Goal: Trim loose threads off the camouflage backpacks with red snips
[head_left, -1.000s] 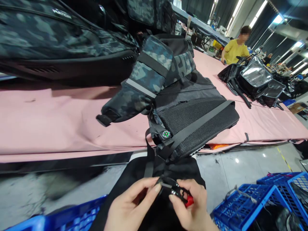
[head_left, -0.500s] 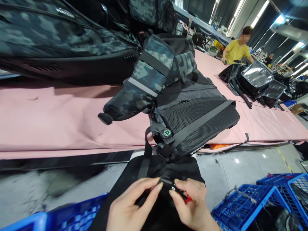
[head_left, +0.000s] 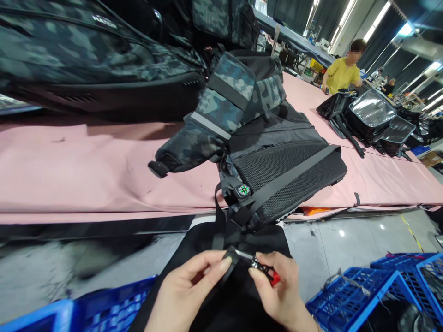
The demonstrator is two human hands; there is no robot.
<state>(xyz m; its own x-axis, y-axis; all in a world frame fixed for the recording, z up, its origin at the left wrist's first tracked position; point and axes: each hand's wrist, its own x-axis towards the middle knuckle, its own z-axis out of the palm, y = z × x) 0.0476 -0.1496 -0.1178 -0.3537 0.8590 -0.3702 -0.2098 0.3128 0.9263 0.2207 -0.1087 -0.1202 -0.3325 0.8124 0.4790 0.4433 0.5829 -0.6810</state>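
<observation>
Low over the black cloth on my lap, my left hand (head_left: 188, 283) pinches the end of a black webbing strap (head_left: 231, 259) between thumb and fingers. My right hand (head_left: 281, 288) grips a small black-and-red tool with a thin metal blade (head_left: 255, 262), its exact kind unclear. The blade points left and reaches the strap end; whether it touches is hard to tell. Just beyond lies a black backpack (head_left: 294, 170) with a mesh back panel, a camouflage shoulder strap (head_left: 221, 108) and a small round compass (head_left: 244, 190). Webbing hangs from it toward my hands.
Large camouflage bags (head_left: 104, 60) stand at the left on the pink-covered table (head_left: 86, 170). More black bags with silvery linings (head_left: 372, 108) lie farther right, near a person in a yellow shirt (head_left: 342, 76). Blue crates (head_left: 360, 286) flank me on the floor at both sides.
The tool's metal blade now shows clearly at the strap end, which is tilted upward in my left hand. The right hand has shifted slightly right. The view has shifted a little.
</observation>
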